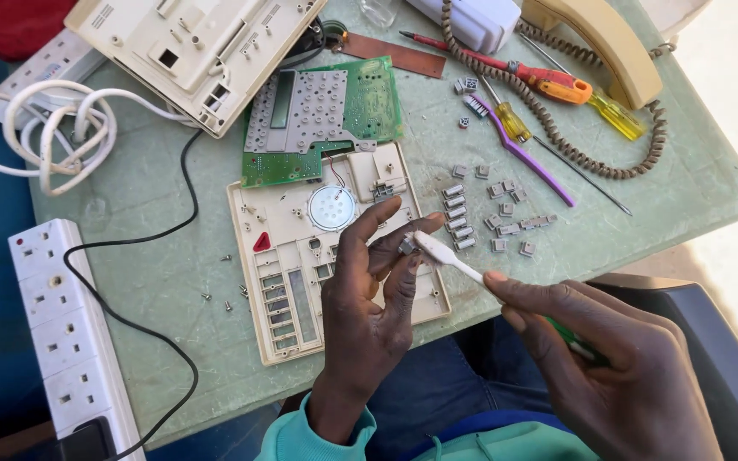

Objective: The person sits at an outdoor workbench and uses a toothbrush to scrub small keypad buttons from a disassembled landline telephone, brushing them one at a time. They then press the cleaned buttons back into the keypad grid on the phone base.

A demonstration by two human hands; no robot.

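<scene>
My left hand (369, 290) pinches a small grey key button (407, 246) between thumb and fingertips, above the beige telephone front panel (288, 256). My right hand (591, 358) grips a white and green toothbrush (454, 260), whose head touches the button. Several more grey key buttons (489, 213) lie loose on the table to the right of the panel. A green circuit board (322, 119) with a grey rubber keypad sits behind the panel.
On the green tabletop (147, 256) lie a beige telephone base shell (190, 38), a handset (595, 43) with coiled cord, screwdrivers (557, 85), a purple toothbrush (523, 149), small screws (224, 299), a white power strip (61, 324) and a looped white cable (61, 128).
</scene>
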